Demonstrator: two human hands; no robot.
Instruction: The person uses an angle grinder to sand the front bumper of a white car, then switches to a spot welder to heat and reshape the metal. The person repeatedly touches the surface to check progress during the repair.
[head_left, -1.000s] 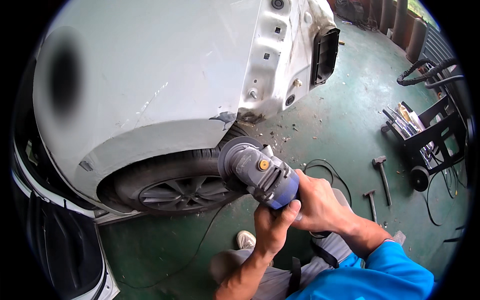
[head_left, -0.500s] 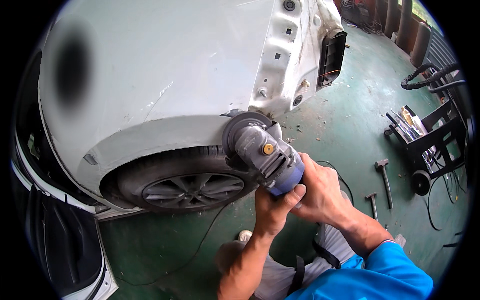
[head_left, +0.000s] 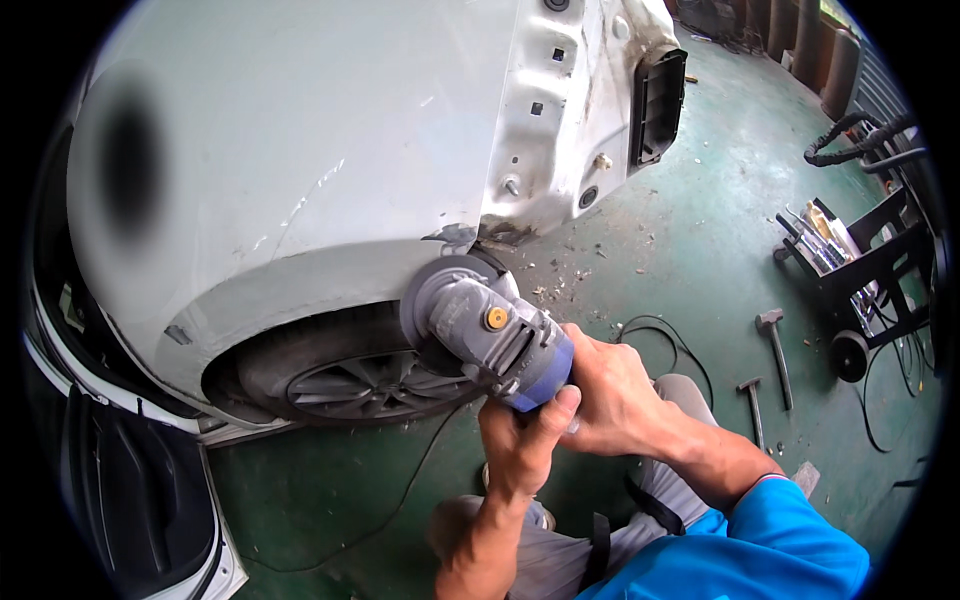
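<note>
A grey and blue angle grinder (head_left: 505, 345) is gripped between my two hands, its round disc held at the edge of the white car's rear wheel arch (head_left: 330, 275). My left hand (head_left: 520, 445) is closed on the underside of the grinder, thumb up along the blue housing. My right hand (head_left: 615, 400) wraps round the back of the body. A scuffed dark patch (head_left: 450, 235) marks the panel's corner just above the disc. The tyre and spoked wheel (head_left: 365, 390) sit below, partly hidden by the tool.
An open car door (head_left: 120, 480) is at left. On the green floor at right lie two hammers (head_left: 780, 365) (head_left: 755, 420), looped black cables (head_left: 675, 340) and debris, beside a black wheeled cart (head_left: 870, 290) holding tools. The bare rear body section (head_left: 560, 140) juts toward the back.
The grinder and my hands moved up toward the panel between one second and half a second ago, then shifted left along the arch edge to where they are now.
</note>
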